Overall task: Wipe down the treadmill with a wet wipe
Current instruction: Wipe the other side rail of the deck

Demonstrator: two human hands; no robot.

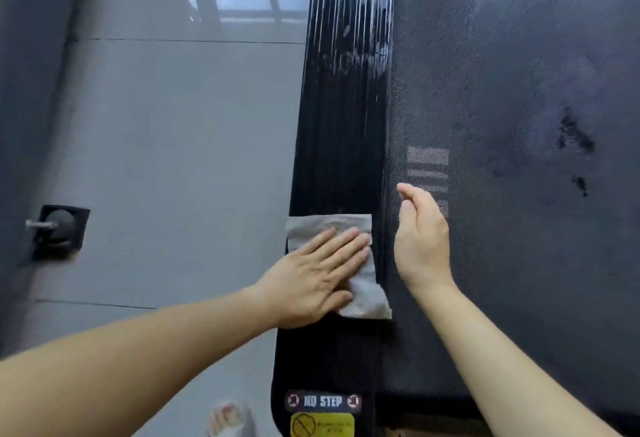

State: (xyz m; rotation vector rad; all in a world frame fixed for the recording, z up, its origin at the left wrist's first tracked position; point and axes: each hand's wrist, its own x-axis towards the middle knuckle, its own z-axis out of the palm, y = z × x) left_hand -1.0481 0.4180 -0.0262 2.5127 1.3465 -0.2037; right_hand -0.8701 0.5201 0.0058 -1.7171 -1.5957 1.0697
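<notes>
Fingers point(346, 242) of the left hand point(308, 280) are flat and close together, pressing down on the pale grey folded wet wipe point(365, 296). They're pushing it, not gripping it. The wipe sits across the glossy black ribbed side rail point(339, 131) of the treadmill, on the lower half, and covers nearly the full width. The right hand point(420, 239) is just beside it, over the edge of the dark mesh-textured running belt point(519, 73). Its fingers are straight and relaxed and it's holding nothing.

My take on doing this bit well: keep the palm flat, go along the ribs rather than across them, and use long overlapping strokes. Refold the wipe once the face looks grubby. The top of the rail shows wet streaks, while the stretch near the white-on-black NO STEP sticker point(323, 401) looks dry, so I'd guess that end is left to do. The belt has a few dark blotches that probably want attention too.

Stuff I can't make out:
- Whether the right hand actually touches the belt or just hovers.
- The small print on the yellow warning label point(322, 424), which is cut off at the bottom.
- What the black fitting point(60, 230) by the grey tiled floor point(173, 159) is.
- A sandalled foot point(228, 419) is only partly in shot.
</notes>
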